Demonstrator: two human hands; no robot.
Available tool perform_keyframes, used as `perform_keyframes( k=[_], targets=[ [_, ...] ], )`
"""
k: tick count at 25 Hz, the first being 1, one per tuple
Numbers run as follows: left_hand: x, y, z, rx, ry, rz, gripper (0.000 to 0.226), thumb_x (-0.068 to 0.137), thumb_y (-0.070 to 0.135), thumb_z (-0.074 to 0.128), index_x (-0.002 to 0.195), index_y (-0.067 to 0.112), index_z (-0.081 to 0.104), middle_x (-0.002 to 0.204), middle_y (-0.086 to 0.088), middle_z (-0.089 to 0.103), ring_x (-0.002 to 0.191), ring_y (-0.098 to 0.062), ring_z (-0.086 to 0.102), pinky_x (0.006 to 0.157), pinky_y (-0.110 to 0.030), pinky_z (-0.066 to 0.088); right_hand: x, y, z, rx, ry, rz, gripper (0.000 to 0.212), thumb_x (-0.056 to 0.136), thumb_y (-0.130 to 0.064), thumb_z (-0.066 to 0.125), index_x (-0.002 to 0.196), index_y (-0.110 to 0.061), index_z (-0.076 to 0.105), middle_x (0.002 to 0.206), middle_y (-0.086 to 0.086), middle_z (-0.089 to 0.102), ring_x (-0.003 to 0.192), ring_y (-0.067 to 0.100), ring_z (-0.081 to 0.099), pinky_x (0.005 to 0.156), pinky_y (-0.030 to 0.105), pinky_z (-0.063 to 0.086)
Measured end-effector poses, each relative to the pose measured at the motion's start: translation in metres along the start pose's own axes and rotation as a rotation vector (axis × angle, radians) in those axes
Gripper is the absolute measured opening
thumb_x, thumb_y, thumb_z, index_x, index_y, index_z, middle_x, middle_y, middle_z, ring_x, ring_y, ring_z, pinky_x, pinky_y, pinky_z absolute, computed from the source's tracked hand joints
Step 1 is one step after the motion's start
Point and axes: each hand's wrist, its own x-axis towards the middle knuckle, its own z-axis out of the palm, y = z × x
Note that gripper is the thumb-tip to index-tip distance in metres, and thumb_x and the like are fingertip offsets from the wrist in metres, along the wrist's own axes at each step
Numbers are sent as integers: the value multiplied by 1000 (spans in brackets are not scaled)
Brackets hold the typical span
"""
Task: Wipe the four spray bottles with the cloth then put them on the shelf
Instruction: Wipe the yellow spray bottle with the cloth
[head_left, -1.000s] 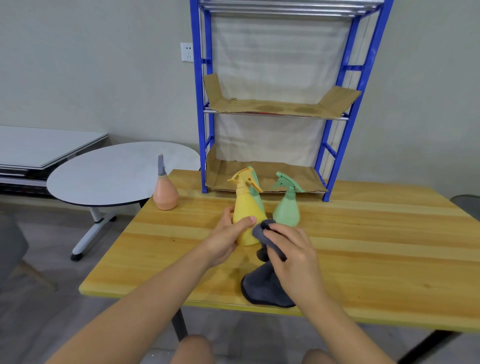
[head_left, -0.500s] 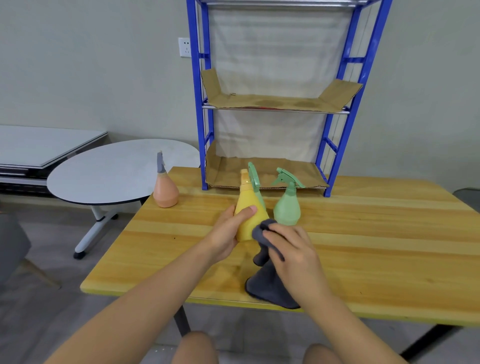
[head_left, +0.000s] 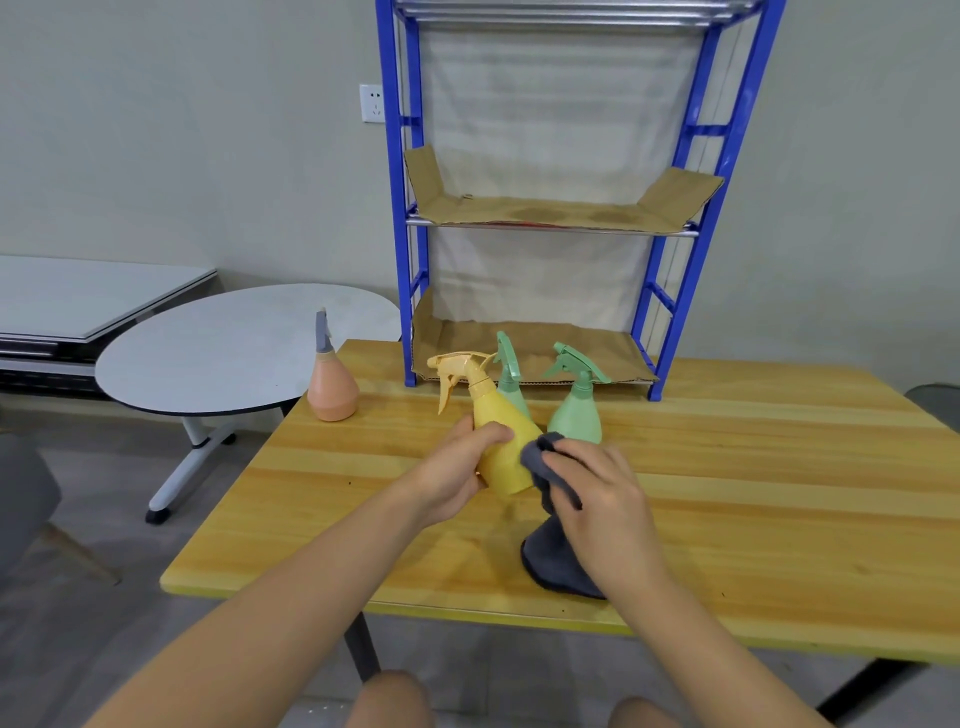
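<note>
**Fig.: Wiping the yellow bottle, shelf not yet loaded**

My left hand grips the yellow bottle by its body, held tilted w/ the long axis leaning far-left, trigger head at the far-left end. My right hand pinches the grey cloth against the bottle's right flank; the cloth's tail hangs to the worktop. The shelf lies straight beyond, so I judge the left grip is best placed to carry it. Two green bottles and the orange bottle wait unshelved.

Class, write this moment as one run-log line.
step: wiping | left hand: grips yellow bottle, tilted | right hand: presses cloth on it | shelf: no bottles
</note>
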Motion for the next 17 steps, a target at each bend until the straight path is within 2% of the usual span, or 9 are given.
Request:
perform_keyframes(
  k=[3, 6, 7, 9, 11, 14, 15, 17],
  targets=[
    [-2, 0, 1, 51, 76, 29, 65, 83, 32, 79, 136, 18, 44, 126, -11, 66, 114, -29, 67, 95, -46, 57, -9, -10, 1, -28, -53, -184, 35, 76, 1, 77, 108, -12, 72, 117, -2, 64, 99, 23, 56, 87, 30, 50],
    [-1, -1, 5, -7, 155, 40, 62, 83, 33, 81, 132, 19, 45, 123, -9, 66, 110, -27, 68, 91, -46, 59, -1, 2, 1, 5, 4, -14, 36, 75, 3, 79, 108, -12, 73, 116, -4, 64, 99, 19, 55, 88, 27, 48],
    [0, -2, 8, -14, 188, 43, 61, 84, 33, 81, 131, 19, 45, 122, -10, 66, 109, -27, 68, 90, -45, 59, -1, 0, 1, 11, 1, -9, 36, 75, 3, 79, 108, -12, 73, 115, -3, 64, 98, 19, 55, 88, 27, 48],
    [4, -3, 10, 13, 252, 52, 67, 81, 37, 82, 131, 16, 44, 121, -12, 66, 107, -28, 69, 88, -45, 60, -8, -13, 5, -31, -83, -165, 37, 74, 4, 78, 107, -10, 72, 115, 0, 63, 96, 23, 55, 86, 31, 50],
    [4, -2, 7, 18, 212, 32, 64, 85, 38, 78, 135, 17, 44, 123, -13, 66, 110, -31, 68, 89, -48, 58, -13, -15, 8, -79, -123, -272, 38, 72, 4, 78, 106, -11, 71, 116, 0, 63, 95, 24, 56, 85, 31, 50],
    [-1, 1, -1, -94, 40, -39, 50, 93, 31, 62, 139, 16, 49, 133, -15, 62, 115, -32, 62, 90, -47, 57, 0, 3, 2, 26, -2, 12, 37, 75, 3, 78, 107, -13, 73, 116, -5, 63, 100, 18, 54, 87, 30, 49],
    [-2, 2, -2, -66, 30, -42, 48, 94, 29, 60, 138, 15, 50, 131, -14, 62, 112, -29, 61, 86, -44, 56, 2, 3, 0, 28, 8, 28, 36, 75, 2, 78, 108, -13, 73, 116, -4, 63, 100, 18, 54, 87, 31, 49],
    [-3, 1, -3, 0, 52, -41, 49, 92, 32, 67, 134, 10, 56, 124, -16, 68, 104, -26, 65, 82, -40, 56, -4, -6, 1, 12, -56, -121, 36, 75, 2, 78, 108, -13, 72, 116, -3, 64, 98, 21, 55, 85, 33, 51]
  ],
)
